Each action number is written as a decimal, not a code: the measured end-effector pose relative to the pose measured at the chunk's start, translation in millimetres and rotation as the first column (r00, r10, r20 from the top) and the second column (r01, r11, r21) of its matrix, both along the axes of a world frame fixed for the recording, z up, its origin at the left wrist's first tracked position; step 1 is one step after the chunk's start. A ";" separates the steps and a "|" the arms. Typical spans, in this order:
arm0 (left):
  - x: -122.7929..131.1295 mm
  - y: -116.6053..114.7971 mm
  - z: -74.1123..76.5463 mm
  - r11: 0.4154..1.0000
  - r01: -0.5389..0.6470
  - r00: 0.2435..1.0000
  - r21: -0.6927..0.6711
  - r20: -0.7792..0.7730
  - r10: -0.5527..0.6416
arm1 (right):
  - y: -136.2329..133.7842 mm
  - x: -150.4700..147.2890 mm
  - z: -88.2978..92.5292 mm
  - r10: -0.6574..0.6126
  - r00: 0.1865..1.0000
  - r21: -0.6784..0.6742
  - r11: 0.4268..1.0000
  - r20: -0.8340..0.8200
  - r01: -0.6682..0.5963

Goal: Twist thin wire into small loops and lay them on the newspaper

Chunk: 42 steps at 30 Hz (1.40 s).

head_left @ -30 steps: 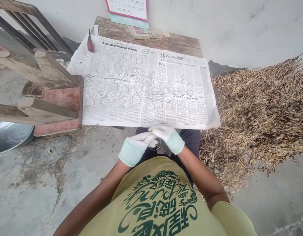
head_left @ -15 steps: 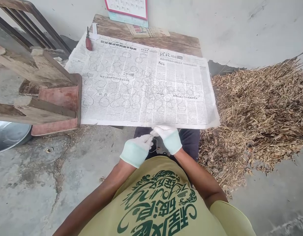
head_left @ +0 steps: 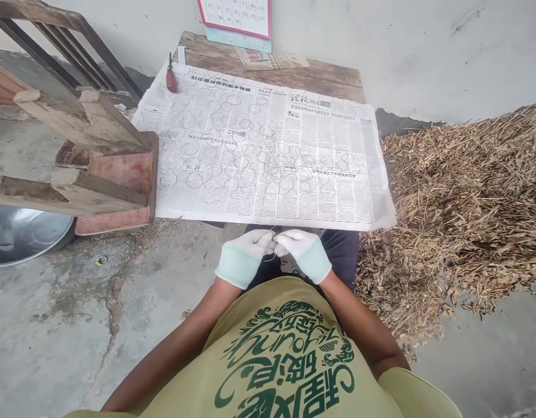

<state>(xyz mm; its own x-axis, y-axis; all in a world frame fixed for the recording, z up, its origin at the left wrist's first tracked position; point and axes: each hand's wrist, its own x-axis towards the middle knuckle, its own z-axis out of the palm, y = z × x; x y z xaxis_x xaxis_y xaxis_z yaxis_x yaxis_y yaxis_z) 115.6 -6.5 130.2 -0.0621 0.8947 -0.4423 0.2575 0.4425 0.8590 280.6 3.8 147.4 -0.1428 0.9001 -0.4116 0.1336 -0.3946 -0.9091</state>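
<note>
My left hand (head_left: 246, 251), in a white glove with a mint cuff, is closed in a pinch on a thin wire (head_left: 268, 260). Opposite it, my right hand (head_left: 301, 249), gloved alike, pinches the same wire, its fingertips almost meeting the left ones. A short end of wire sticks up above the fingers and a curved part hangs below them; the rest is hidden. Both hands are over my lap, just before the near edge of a newspaper sheet (head_left: 259, 209). Many thin round outlines cover the sheet; whether they are wire rings or drawn lines I cannot tell.
The newspaper lies on a wooden table (head_left: 333, 75). A red-handled screwdriver (head_left: 171, 81) rests at its far left, and a calendar (head_left: 237, 17) stands behind. Left are an upturned wooden stool (head_left: 120, 174) and a metal basin (head_left: 28, 232). Dry straw (head_left: 468, 191) is heaped right.
My hands have levelled out side by side, the right one turned and lowered slightly. A wire end now shows above the fingertips. The whole view has shifted a little.
</note>
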 end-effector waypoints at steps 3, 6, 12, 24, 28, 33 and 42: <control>-1.7 1.0 -4.1 0.998 0.045 0.996 -0.033 0.082 -0.042 | -3.4 -1.3 -2.4 -0.033 0.999 0.038 0.999 -0.002 0.033; -2.2 0.4 -6.2 0.997 0.065 0.992 -0.044 0.112 -0.060 | -2.5 0.2 -2.4 -0.043 0.999 0.044 0.998 0.020 0.042; -2.8 -3.0 3.2 0.993 0.115 0.991 0.012 0.067 -0.116 | 3.0 -3.1 -4.5 -0.037 0.997 0.066 0.997 0.067 0.032; 1.6 2.6 6.7 0.901 0.401 0.806 -0.165 -0.404 -0.433 | 14.1 -5.3 -7.4 0.093 0.957 0.194 0.969 0.273 -0.150; 0.7 -1.0 8.0 0.883 0.457 0.782 -0.109 -0.424 -0.457 | 18.1 1.1 -3.0 0.168 0.930 0.206 0.948 0.326 -0.244; -5.1 -6.4 9.1 0.874 0.484 0.802 -0.043 -0.379 -0.462 | 21.7 8.3 1.6 0.199 0.938 0.163 0.954 0.282 -0.252; -7.6 -11.4 10.3 0.910 0.406 0.884 -0.081 -0.216 -0.414 | 26.7 23.9 13.1 0.172 0.979 0.041 0.983 0.114 -0.177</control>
